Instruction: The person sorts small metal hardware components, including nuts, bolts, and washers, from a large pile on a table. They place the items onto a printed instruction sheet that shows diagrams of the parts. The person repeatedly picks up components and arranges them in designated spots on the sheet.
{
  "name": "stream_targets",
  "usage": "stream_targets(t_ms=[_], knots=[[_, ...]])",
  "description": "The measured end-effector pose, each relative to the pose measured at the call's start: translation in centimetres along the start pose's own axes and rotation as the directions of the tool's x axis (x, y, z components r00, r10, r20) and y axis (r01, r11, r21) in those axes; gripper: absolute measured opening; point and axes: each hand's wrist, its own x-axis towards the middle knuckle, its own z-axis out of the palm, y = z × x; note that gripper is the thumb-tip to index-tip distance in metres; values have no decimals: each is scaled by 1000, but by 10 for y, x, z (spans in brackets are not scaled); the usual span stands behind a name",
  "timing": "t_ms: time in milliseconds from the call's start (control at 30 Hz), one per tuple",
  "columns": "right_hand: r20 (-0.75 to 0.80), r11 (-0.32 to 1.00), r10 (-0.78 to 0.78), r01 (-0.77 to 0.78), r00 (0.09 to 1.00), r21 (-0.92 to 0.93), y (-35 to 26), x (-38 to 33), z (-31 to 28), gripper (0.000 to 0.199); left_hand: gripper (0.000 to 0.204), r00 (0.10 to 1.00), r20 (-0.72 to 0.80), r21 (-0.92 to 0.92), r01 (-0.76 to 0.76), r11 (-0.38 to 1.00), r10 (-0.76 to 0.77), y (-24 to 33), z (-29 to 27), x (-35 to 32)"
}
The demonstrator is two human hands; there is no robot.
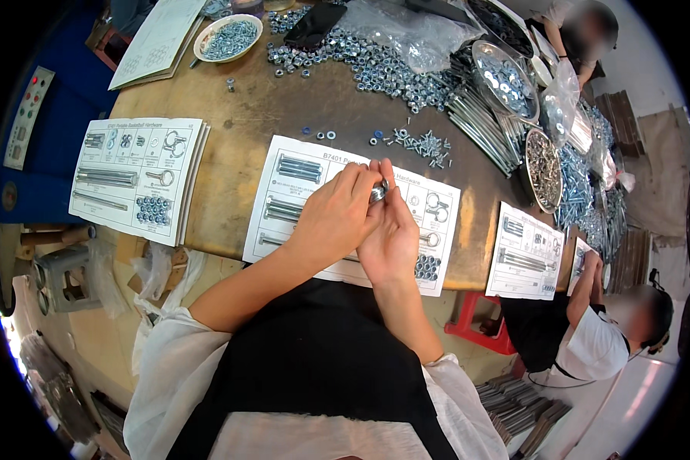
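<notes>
Left hand (336,213) has fingers closed on shiny round metal pieces (378,192) above hardware sheet (287,192), table's (238,153) near side. Right hand (393,239) cups palm-up alongside, probably against drops; can't tell whether its fingers grip.

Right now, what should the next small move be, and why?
Perhaps lower the shiny metal hardware onto the printed parts sheet: the left hand and right hand meet around it, over that sheet.
</notes>
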Motion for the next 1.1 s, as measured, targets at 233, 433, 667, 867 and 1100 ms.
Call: stream_targets(t_ms=[233, 433, 667, 867, 1100], knots=[[-26, 996, 56, -55, 998, 67, -17, 14, -23, 27, 45, 960, 277, -413, 151, 898, -34, 1, -39, 12], [225, 686, 387, -116, 894, -718, -40, -31, -46, 33, 63, 746, 663, -609, 490, 624, 61, -11, -74, 0], [241, 502, 577, -106, 780, -858, -53, -47, -44, 18, 62, 573, 772, -577, 453, 679, 274, -16, -69, -2], [337, 637, 411, -2, 847, -771, -43, -53, -42, 13, 50, 636, 726, -614, 427, 664, 262, -16, -65, 1], [205, 496, 227, 68, 952, -866, -49, -61, -28, 31, 35, 911, 208, -486, -220, 846, 356, -7, -64, -20]])
